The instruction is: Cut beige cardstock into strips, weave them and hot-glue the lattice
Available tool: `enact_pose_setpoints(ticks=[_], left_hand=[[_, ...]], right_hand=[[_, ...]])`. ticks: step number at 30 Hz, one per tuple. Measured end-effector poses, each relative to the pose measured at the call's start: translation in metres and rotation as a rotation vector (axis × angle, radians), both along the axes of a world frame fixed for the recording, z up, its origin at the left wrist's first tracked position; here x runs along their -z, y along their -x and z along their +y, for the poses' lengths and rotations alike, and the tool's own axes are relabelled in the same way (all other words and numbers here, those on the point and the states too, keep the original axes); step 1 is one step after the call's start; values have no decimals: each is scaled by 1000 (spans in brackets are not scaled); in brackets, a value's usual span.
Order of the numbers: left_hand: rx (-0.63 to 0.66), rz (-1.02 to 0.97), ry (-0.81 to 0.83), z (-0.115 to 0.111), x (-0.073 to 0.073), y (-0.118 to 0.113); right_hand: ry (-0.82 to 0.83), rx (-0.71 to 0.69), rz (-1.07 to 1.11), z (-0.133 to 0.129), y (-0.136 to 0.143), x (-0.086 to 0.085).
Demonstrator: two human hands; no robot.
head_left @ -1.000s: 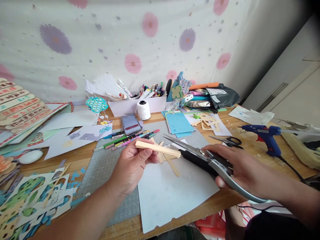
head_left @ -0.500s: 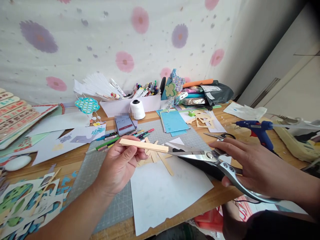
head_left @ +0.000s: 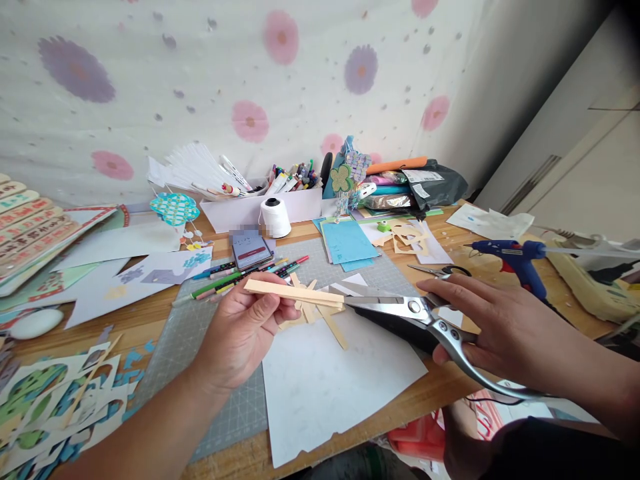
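Note:
Pinched between the thumb and fingers of my left hand is a cream paper strip, held nearly level above the table. It shows two layers at its right end; whether folded or stacked I cannot tell. My right hand is wrapped round the silver handles of large scissors. Their blades point left, with the tips at the strip's right end. Under the hands, several loose cream strips lie on a white paper sheet and a grey cutting mat.
Behind my left hand lie several coloured pens and a phone, near a white thread spool. Blue paper is at the back. A blue glue gun and smaller scissors rest right. Paper scraps cover the left.
My left hand and the strip have shifted slightly right. The scissors and my right hand have moved a little left. Both hands keep their hold.

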State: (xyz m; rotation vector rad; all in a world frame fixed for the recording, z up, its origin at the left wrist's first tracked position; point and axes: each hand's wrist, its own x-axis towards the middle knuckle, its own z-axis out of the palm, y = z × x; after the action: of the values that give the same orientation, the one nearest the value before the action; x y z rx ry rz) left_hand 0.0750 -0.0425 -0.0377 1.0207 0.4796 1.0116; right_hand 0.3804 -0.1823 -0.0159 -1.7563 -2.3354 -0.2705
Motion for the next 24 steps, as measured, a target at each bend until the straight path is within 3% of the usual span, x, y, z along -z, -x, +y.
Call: enact_pose_setpoints(ticks=[8,24], left_hand=[[-22,16,-1,-1,-2,-1],[-62,46,-7,0,-2,0]], right_hand=[[-30,-2,-101,4,2,3],[-25,-23,-93,1,4,0]])
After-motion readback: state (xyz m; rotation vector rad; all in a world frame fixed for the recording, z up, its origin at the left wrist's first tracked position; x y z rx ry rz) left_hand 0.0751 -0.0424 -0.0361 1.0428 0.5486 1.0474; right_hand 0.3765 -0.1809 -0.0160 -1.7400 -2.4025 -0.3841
